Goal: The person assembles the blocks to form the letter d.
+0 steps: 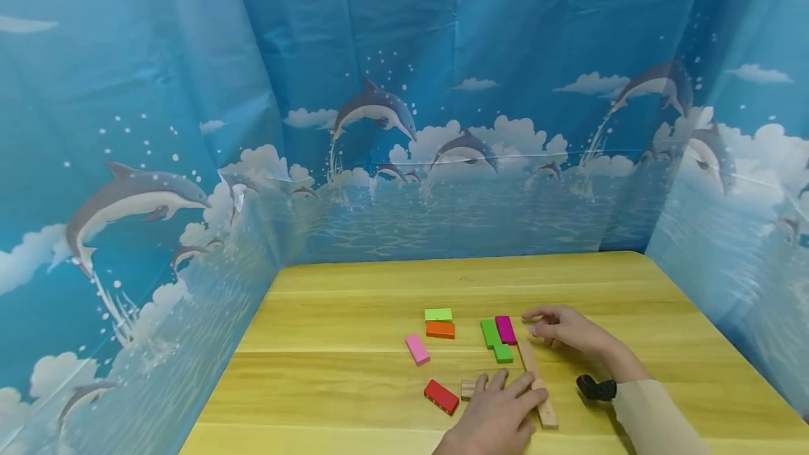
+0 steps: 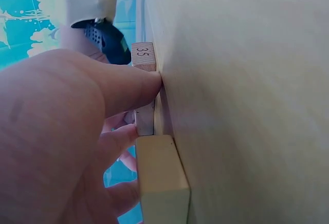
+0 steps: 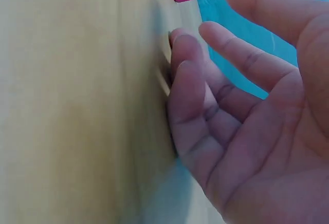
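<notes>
A row of plain wooden blocks [image 1: 526,360] runs lengthwise on the table. My left hand [image 1: 496,413] lies over its near part with fingers spread. In the left wrist view the thumb [image 2: 131,85] touches the side of the row, by a block marked 35 [image 2: 143,54]. Another wooden block [image 1: 468,390] is partly hidden under the left fingers. Just right of the row's far end, my right hand [image 1: 571,332] hovers low with loosely bent fingers and holds nothing. Left of that end lie a magenta block [image 1: 505,329] and two green blocks [image 1: 489,333], side by side.
Left of these lie a red block [image 1: 441,397], a pink block [image 1: 417,349], an orange block [image 1: 440,330] and a lime block [image 1: 438,314]. The yellow wood-grain table [image 1: 303,371] is bordered by a blue dolphin-print curtain [image 1: 404,216].
</notes>
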`<state>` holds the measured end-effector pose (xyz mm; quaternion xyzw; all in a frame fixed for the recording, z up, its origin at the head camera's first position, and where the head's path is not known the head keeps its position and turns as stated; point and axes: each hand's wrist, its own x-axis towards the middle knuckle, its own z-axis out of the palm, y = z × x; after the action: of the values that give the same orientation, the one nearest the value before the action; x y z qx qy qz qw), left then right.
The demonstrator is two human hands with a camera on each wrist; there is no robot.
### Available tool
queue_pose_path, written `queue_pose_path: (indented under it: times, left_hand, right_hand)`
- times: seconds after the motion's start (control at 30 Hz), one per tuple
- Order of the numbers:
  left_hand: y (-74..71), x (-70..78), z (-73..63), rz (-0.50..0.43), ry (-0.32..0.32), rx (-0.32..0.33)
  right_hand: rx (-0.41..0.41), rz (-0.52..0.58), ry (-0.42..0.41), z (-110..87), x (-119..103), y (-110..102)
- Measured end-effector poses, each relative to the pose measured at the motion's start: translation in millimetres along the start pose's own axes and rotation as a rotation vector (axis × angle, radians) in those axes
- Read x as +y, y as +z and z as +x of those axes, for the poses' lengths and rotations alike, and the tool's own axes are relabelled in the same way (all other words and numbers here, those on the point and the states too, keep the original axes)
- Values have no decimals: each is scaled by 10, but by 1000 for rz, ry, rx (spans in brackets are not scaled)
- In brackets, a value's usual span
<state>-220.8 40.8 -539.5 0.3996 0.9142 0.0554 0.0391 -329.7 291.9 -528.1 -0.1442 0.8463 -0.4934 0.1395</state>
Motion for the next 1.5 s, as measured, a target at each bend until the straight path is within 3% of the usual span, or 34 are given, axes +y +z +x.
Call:
queue_pose_path:
  times: [0.27,0.73,1.1,1.5]
  left_hand:
    - [-12,-16,-26,-14,15,-16]
    - [-24,-42,-2,-36,28,-4]
    - [-43,-39,-1,-21,24,-13]
    - [-33,-34,-15,-21,22,0]
  right_hand:
    - [-33,-106,-86,141,-101,122]
    - [-14,-204,-119,282,-192,262]
    - [-27,-38,-98,276,-238,313]
    - [-9,24,-128,266,-178,346]
